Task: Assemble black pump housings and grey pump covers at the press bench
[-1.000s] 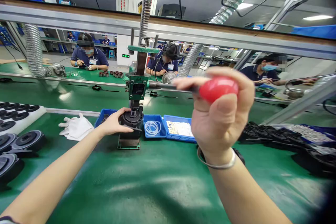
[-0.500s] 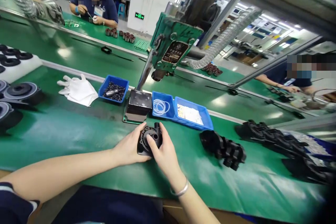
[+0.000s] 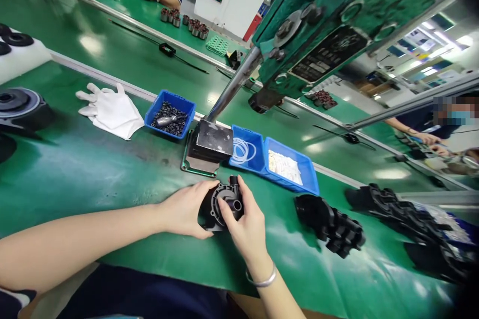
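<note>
A round black plastic housing [image 3: 223,204] with a short pipe stub sits between my hands, low over the green table. My left hand [image 3: 186,209] wraps its left side, thumb and fingers spread around the edge. My right hand [image 3: 247,219] grips the right side, with the thumb across the front face beside the pipe opening. Just beyond the housing stands the black block [image 3: 212,140] on the base of a green press [image 3: 322,35]. The underside of the housing is hidden.
Blue bins hold small black parts [image 3: 170,117], clear tubing [image 3: 243,151] and pale pieces [image 3: 285,167]. White gloves [image 3: 114,111] lie left, black housings [image 3: 329,223] right. Large round parts [image 3: 22,107] stand far left. Two people work across the bench.
The view has shifted and come closer to the press. Both hands still hold the housing, which is now turned slightly, its pipe opening showing more to the right.
</note>
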Motion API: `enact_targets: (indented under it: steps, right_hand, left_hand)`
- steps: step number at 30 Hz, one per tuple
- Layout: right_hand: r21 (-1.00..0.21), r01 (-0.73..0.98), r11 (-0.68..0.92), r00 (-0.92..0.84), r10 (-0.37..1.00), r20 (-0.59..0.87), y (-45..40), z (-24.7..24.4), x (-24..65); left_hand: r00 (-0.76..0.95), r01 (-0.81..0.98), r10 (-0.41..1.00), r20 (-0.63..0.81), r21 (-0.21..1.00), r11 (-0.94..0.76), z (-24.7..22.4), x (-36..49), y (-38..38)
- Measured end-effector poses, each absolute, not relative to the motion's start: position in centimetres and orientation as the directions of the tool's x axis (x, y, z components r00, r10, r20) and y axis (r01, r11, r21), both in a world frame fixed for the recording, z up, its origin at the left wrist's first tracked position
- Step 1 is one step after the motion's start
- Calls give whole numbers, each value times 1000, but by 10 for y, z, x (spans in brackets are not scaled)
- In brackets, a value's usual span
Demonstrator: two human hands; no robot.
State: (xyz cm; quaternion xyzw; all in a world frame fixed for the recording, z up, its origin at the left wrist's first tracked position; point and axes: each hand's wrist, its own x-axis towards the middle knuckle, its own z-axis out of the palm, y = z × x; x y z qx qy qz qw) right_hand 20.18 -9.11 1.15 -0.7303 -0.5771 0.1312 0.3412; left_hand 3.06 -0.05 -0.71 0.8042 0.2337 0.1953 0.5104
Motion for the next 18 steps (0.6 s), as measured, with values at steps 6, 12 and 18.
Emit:
enact_targets:
  steps: [6,12,18]
  right_hand:
    - [-626,777,-59,254,941,226,-89,9,205]
    - [-652,756,-53,225,957,183,-87,23,198]
    - [-528,838,-138,295,929,224,-108,43,184]
  left_hand:
    - [821,203,570,41,911,-358,-4,29,3]
    - [773,292,627,97,824,-486,-14,29,-12]
    - [810,341,562,164,648,-681,-45,30,-19]
